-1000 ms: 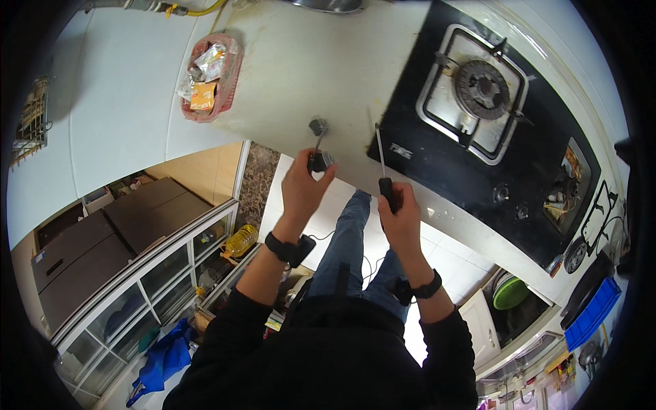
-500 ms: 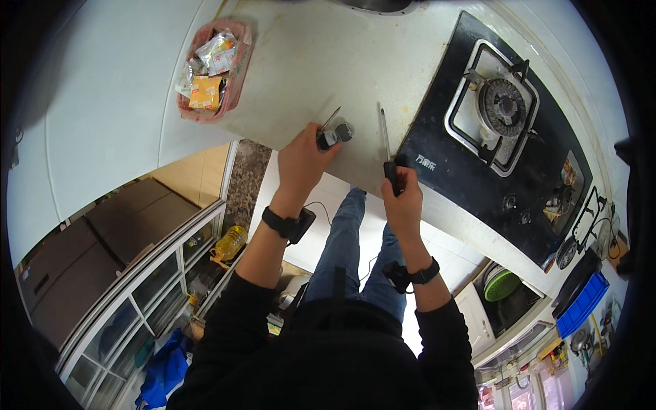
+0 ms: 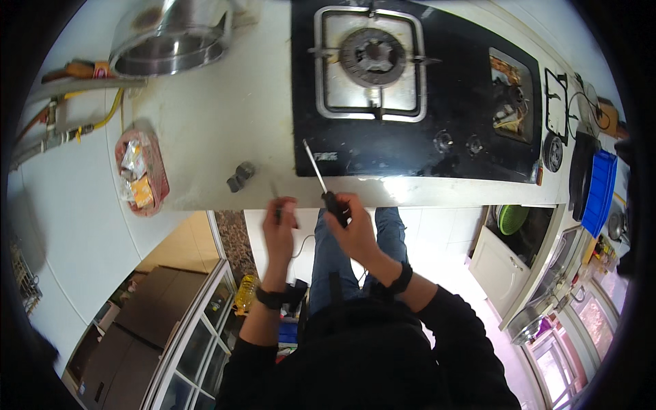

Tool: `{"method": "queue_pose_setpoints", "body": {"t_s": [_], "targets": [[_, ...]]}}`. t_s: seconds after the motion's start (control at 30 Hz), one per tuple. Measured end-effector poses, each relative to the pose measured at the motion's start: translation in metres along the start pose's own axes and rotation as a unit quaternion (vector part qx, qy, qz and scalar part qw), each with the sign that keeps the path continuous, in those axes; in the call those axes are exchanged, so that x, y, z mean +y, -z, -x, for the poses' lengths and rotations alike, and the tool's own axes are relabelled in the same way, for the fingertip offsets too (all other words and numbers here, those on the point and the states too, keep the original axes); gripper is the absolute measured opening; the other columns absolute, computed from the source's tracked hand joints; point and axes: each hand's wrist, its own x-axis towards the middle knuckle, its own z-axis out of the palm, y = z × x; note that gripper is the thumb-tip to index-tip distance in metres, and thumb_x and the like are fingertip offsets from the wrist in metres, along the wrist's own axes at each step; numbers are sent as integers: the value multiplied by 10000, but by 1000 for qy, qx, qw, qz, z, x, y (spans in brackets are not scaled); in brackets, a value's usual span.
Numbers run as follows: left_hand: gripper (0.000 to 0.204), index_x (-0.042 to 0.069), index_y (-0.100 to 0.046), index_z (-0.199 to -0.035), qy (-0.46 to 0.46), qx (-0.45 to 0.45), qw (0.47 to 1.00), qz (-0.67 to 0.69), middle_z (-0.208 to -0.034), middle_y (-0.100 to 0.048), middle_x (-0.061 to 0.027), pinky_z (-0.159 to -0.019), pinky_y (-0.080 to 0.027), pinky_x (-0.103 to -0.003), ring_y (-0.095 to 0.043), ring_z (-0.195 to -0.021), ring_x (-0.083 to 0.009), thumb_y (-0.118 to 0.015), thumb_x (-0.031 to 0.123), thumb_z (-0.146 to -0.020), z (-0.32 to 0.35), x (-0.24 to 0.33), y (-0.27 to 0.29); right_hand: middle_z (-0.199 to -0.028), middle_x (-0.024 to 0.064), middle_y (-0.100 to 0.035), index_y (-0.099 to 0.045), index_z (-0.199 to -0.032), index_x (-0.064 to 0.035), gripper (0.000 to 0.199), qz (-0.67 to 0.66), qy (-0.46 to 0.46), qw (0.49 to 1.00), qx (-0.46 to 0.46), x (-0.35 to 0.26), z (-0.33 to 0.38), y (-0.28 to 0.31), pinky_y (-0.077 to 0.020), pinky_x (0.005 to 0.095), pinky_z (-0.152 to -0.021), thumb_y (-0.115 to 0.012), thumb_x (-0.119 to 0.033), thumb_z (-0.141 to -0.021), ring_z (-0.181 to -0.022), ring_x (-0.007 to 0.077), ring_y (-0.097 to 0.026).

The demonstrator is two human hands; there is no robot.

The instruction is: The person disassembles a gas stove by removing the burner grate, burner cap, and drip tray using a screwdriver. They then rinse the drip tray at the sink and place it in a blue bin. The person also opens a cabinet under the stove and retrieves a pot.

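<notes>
I see a pale table (image 3: 225,116) with a black gas hob (image 3: 410,89) on the right. My right hand (image 3: 352,225) grips a screwdriver (image 3: 324,186) at the near edge; my left hand (image 3: 279,229) pinches a thin bit (image 3: 275,195).

A black gas hob (image 3: 410,147) sits right of a steel pot (image 3: 171,37) and red snack tray (image 3: 158,179)

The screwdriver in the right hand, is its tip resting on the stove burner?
No, the screwdriver held by the right hand points along the black stove's front left corner, well short of the burner.
</notes>
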Motion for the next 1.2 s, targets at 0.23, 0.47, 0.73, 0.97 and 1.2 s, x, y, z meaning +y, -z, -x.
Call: {"method": "queue_pose_setpoints", "body": {"t_s": [0.23, 0.47, 0.73, 0.97, 1.2], "targets": [[284, 48, -598, -1176, 106, -28, 987, 120, -1052, -602, -39, -809, -480, -248, -575, -943, -107, -559, 308, -1072, 27, -6, -152, -1158, 190, -560, -591, -1234, 3, 379, 23, 120, 992, 40, 25, 15, 85, -519, 410, -894, -678, -39, -867, -1045, 358, -612], [402, 20, -530, -1329, 94, -114, 969, 199, -1256, -596, -110, -983, -501, -323, -608, -1116, -195, -391, 332, -1116, 58, 5, -311, -1234, 192, -557, -577, -1248, -17, 443, -37, 105, 983, 144, 43, 29, 227, -496, 417, -967, -757, -81, -849, -1148, 380, -596], [499, 5, -413, -1508, 75, -390, 917, -12, -1424, -550, -135, -1040, -452, -304, -584, -1205, -200, -447, 288, -1099, 98, 20, -480, -1048, 13, -619, -557, -1250, -30, 464, -186, 20, 947, 260, 117, 65, 392, -502, 261, -843, -781, -61, -844, -951, 107, -590], [443, -21, -511, -1392, -166, -432, 872, -157, -1280, -642, -166, -1072, -413, -382, -589, -1220, -291, -615, 163, -1002, 119, 29, -520, -921, 55, -655, -566, -1134, 23, 342, 8, 24, 823, 567, 182, 49, 638, -506, 272, -695, -772, -146, -918, -793, 115, -602], [314, 9, -628, -1226, -161, -392, 877, -225, -1057, -714, -121, -934, -479, -383, -676, -998, -277, -654, 153, -947, 100, 24, -494, -954, 190, -700, -583, -1215, 53, 511, 202, -61, 809, 549, 203, -1, 724, -532, 403, -838, -740, -331, -916, -886, 332, -691]]}}
